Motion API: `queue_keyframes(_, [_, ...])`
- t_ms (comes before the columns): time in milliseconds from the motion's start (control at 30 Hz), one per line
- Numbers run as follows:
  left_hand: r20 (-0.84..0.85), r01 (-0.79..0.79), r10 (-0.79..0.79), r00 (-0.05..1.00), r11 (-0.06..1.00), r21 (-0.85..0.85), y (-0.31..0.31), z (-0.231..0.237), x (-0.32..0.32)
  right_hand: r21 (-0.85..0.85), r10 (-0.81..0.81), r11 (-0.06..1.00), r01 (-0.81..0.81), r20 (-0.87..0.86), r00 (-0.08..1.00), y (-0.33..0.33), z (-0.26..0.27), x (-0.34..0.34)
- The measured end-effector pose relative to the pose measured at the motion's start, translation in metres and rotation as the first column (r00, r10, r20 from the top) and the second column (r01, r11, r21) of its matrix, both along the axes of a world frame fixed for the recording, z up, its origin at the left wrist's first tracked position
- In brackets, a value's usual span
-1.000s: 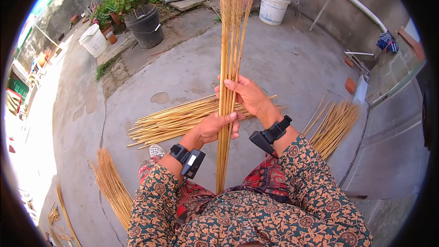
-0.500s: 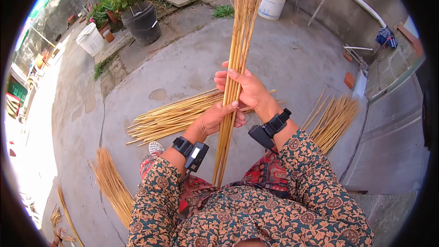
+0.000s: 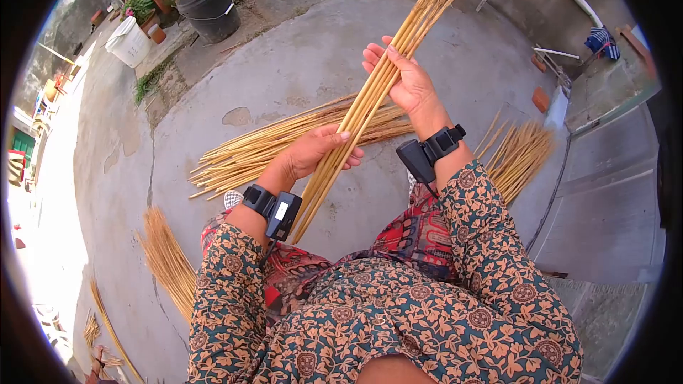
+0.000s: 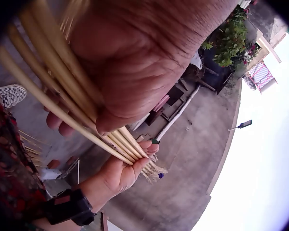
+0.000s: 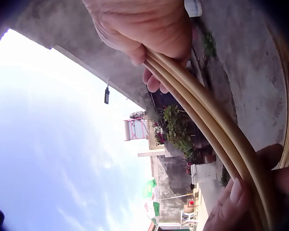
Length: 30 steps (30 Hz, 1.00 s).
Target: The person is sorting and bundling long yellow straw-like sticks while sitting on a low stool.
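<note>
A small bundle of straw-coloured stalks (image 3: 364, 108) with feathery brown heads (image 3: 442, 0) slants up to the right in the head view. My left hand (image 3: 316, 151) holds it toward the lower end, thumb across the front and fingers behind. Higher up, my right hand (image 3: 411, 84) grips the same bundle, its thumb over the stalks. In the left wrist view the stalks (image 4: 70, 91) run past my left palm to the right hand (image 4: 116, 177). From the right wrist, the stalks (image 5: 209, 125) pass between both hands.
Under the hands a larger pile of stalks (image 3: 249, 144) lies on the concrete floor (image 3: 277, 71). More bundles lie at the left (image 3: 169, 259) and the right (image 3: 523, 160). Buckets (image 3: 129, 41) and a black plant pot (image 3: 210, 13) stand toward the back.
The held bundle has gone from nearly upright to leaning right, its lower end swinging left and up. My right hand has moved up and to the right, farther from the left.
</note>
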<state>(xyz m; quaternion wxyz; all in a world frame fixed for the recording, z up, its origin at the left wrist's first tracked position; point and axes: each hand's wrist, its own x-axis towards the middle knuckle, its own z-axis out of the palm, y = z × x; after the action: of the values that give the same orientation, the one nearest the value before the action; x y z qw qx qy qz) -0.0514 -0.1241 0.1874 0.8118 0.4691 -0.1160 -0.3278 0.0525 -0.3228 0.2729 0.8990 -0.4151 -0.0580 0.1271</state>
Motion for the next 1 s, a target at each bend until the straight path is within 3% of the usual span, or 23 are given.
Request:
queue_keyframes(233, [0.052, -0.050, 0.051, 0.997, 0.999, -0.020, 0.013, 0.002, -0.003, 0.069, -0.110, 0.992, 0.110, -0.002, 0.994, -0.018, -0.009, 0.011])
queue_keyframes(333, [0.148, -0.137, 0.120, 0.982, 0.984, 0.115, 0.032, 0.004, 0.003, 0.110, -0.157, 0.981, 0.159, -0.024, 0.987, -0.027, -0.010, 0.013])
queue_keyframes(500, [0.175, -0.280, 0.248, 0.953, 0.940, 0.195, 0.065, 0.020, -0.009, 0.141, -0.248, 0.958, 0.250, -0.032, 0.968, -0.046, -0.014, 0.022])
queue_keyframes(600, [0.267, -0.321, 0.256, 0.929, 0.918, 0.233, 0.071, 0.010, -0.016, 0.151, -0.290, 0.944, 0.292, -0.037, 0.956, -0.054, -0.021, 0.025])
queue_keyframes(700, [0.341, -0.231, 0.089, 0.936, 0.886, 0.402, 0.061, -0.008, -0.016, 0.164, -0.322, 0.929, 0.331, -0.076, 0.944, -0.055, -0.022, 0.024])
queue_keyframes(800, [0.269, -0.210, 0.089, 0.959, 0.861, 0.464, 0.057, -0.017, -0.012, 0.157, -0.303, 0.937, 0.311, -0.076, 0.950, -0.058, -0.027, 0.026])
queue_keyframes(1000, [0.180, -0.222, 0.167, 0.969, 0.907, 0.357, 0.065, -0.014, -0.012, 0.177, -0.223, 0.959, 0.223, -0.018, 0.975, -0.060, -0.025, 0.024])
